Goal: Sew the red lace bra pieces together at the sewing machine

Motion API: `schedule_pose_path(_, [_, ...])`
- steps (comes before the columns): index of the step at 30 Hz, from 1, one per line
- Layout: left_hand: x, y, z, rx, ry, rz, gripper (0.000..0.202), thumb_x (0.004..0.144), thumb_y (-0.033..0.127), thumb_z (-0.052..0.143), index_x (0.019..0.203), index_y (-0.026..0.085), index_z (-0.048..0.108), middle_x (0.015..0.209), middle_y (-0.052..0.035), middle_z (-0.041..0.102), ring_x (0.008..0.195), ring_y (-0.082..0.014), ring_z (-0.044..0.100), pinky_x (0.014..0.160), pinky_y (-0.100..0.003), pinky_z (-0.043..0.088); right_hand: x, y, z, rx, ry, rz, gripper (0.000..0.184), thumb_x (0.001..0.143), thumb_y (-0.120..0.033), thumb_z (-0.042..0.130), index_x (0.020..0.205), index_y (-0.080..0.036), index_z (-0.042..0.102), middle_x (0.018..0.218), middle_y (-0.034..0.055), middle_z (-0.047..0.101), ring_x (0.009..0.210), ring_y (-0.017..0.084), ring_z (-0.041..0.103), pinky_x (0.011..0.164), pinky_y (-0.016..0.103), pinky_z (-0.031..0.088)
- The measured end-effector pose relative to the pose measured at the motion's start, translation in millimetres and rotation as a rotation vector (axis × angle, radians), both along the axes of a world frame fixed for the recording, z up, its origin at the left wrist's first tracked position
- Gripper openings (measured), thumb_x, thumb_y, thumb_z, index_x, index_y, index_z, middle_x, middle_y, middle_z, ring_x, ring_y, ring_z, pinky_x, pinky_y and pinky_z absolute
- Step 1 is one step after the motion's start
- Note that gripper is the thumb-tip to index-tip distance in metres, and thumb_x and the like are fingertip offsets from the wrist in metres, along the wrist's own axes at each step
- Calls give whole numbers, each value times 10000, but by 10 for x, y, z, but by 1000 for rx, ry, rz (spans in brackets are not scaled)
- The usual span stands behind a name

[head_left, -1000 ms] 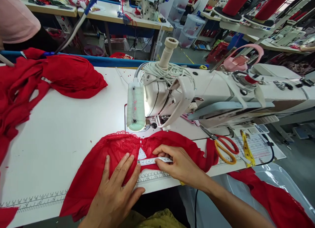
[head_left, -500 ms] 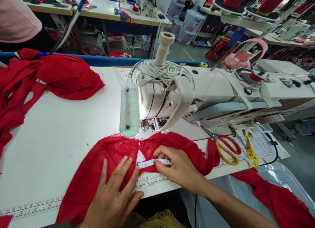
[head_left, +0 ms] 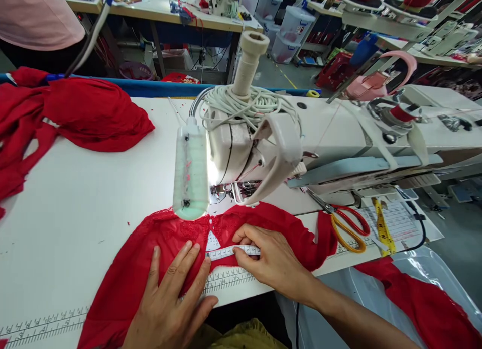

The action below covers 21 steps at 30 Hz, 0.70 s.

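A red lace-trimmed bra point(head_left: 130, 273) lies spread on the white sewing table in front of the sewing machine point(head_left: 259, 143). My left hand point(head_left: 171, 294) rests flat on its left part, fingers spread, with the index fingertip by the end of a white tape measure point(head_left: 222, 252). The tape lies across the bra's middle, just below a small triangular gap. Between thumb and fingers, my right hand point(head_left: 269, 258) pinches the tape's other visible stretch over the right part of the bra. The rest of the tape is hidden under that hand.
Scissors point(head_left: 348, 228) with red and yellow handles lie at the right, beside a yellow tape measure point(head_left: 383, 228). More red fabric point(head_left: 94, 115) is heaped at the back left. A clear plastic bin point(head_left: 339, 294) stands below the table edge. A person in pink point(head_left: 41, 17) is at upper left.
The camera view has shifted slightly. Both hands, the tape measure and the bra keep nearly the same positions relative to each other.
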State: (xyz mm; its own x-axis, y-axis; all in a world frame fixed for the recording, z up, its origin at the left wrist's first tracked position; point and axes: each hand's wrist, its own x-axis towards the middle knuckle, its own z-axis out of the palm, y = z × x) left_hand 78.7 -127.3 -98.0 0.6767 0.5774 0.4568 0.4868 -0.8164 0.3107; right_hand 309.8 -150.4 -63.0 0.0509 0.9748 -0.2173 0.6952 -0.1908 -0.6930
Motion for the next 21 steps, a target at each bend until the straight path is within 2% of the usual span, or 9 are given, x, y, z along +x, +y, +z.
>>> schedule_pose_path(8, [-37, -7, -20, -1, 49, -21, 439, 916, 373, 653, 1301, 166, 619, 1381, -171, 601, 1292, -326, 561, 1193, -637, 218, 1, -5, 4, 1, -18, 4, 107, 821, -153, 591, 869, -247, 610, 839, -43, 706, 766, 142, 656, 669, 251, 401])
schedule_pose_path(13, [-11, -24, -33, -54, -19, 27, 444, 903, 398, 668, 1292, 188, 628, 1374, -151, 613, 1280, -322, 571, 1196, -637, 211, 6, -6, -11, 12, -12, 3, 106, 827, -154, 587, 868, -249, 611, 836, -42, 706, 735, 139, 648, 663, 251, 402])
schedule_pose_path(21, [-9, 18, 16, 18, 26, -8, 374, 928, 325, 628, 1255, 146, 652, 1340, -176, 631, 1243, -331, 600, 1183, -628, 241, -4, -10, -14, 9, -21, 0, 105, 821, -151, 584, 862, -246, 603, 835, -42, 705, 751, 142, 652, 662, 252, 400])
